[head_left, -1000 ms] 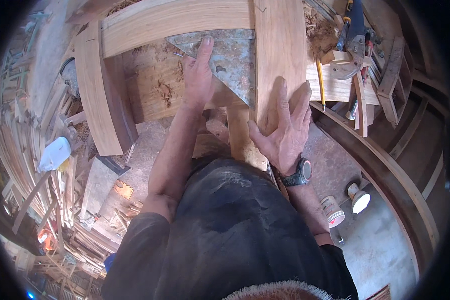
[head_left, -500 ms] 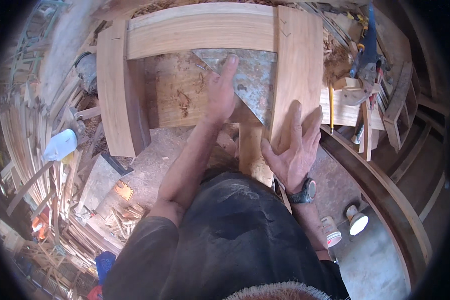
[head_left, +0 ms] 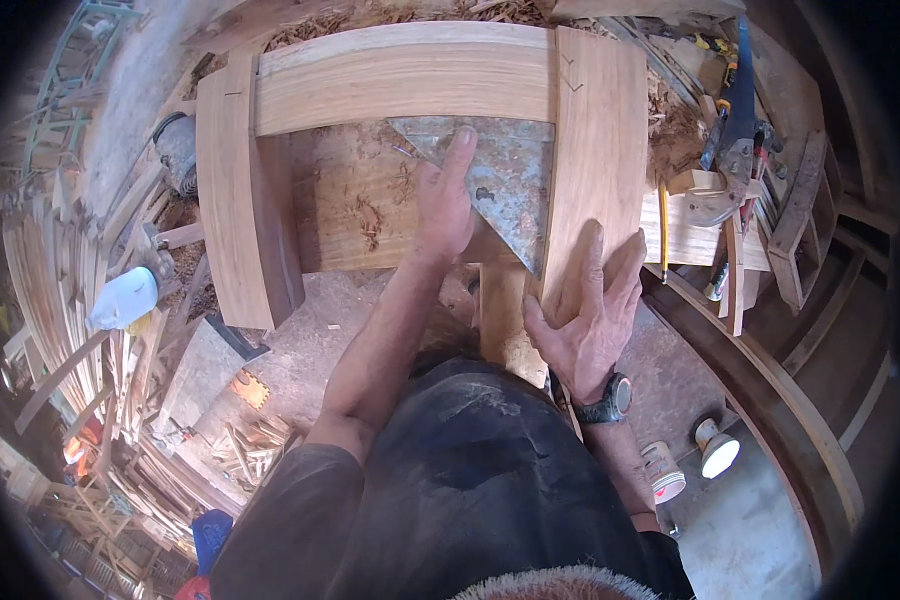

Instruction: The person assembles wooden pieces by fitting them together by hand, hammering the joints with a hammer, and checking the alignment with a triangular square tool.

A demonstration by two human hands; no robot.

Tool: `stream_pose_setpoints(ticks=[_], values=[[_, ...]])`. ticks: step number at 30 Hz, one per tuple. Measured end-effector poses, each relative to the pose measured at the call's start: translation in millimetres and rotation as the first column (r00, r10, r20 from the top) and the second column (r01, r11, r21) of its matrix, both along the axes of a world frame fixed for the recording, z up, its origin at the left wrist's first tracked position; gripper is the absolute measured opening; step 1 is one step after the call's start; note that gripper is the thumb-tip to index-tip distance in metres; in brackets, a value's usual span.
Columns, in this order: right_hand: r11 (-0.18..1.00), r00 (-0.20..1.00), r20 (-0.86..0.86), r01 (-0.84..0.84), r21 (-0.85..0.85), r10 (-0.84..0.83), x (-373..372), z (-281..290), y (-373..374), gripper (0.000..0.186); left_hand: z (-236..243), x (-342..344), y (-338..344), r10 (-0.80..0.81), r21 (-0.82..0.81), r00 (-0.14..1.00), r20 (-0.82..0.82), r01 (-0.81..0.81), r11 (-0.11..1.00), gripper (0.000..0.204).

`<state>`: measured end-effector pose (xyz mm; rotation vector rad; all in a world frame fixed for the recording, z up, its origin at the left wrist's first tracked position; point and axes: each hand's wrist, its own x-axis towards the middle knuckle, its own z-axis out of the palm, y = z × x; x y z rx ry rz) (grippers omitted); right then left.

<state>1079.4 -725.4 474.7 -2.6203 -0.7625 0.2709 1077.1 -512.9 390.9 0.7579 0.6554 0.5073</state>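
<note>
A worn, grey triangular metal plate (head_left: 515, 170) sits in the inner corner of a wooden frame. One straight edge runs along the frame's crosspiece (head_left: 405, 80), the other along its right post (head_left: 597, 160). My left hand (head_left: 446, 200) grips the plate by its slanted edge, thumb on top; the fingers underneath are mostly hidden. Flat on the lower part of the right post lies my right hand (head_left: 588, 318), fingers stretched out and thumb at the post's inner edge. The left post (head_left: 232, 190) stands apart from both hands.
Beneath the frame is a board (head_left: 355, 215) with shavings. At right lie a handsaw (head_left: 735, 120), a yellow pencil (head_left: 663, 230) and wood strips. A hammer (head_left: 175, 237), a white jug (head_left: 125, 298) and another saw (head_left: 205, 365) are at left. Buckets (head_left: 662, 470) stand on the floor.
The whole scene sits slightly lower in the picture as my head shifts. Both hands and the metal plate keep their places on the frame.
</note>
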Motion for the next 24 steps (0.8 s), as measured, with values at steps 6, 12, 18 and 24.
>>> stream_pose_setpoints(ticks=[6, 12, 18, 24], values=[[1.0, 1.0, -0.01, -0.006, -0.021, 0.006, 0, 0, -2, 0.113, -12, -1, -4, 0.052, -0.047, 0.998, -0.027, -0.053, 0.997, 0.031], [1.0, 1.0, -0.023, -0.01, -0.024, 0.01, 3, 1, 0, 0.112, -33, -7, 3, 0.038, 0.199, 0.992, -0.117, -0.014, 0.98, 0.034], [1.0, 0.998, -0.062, -0.004, -0.019, 0.003, 1, 1, -1, 0.111, -9, 0, -1, 0.01, 0.074, 0.999, -0.048, -0.007, 0.997, 0.035], [1.0, 1.0, -0.018, -0.011, -0.023, 0.011, 1, 0, -3, 0.112, 1, 2, -2, 0.008, -0.005, 0.993, -0.117, -0.008, 1.0, 0.041]])
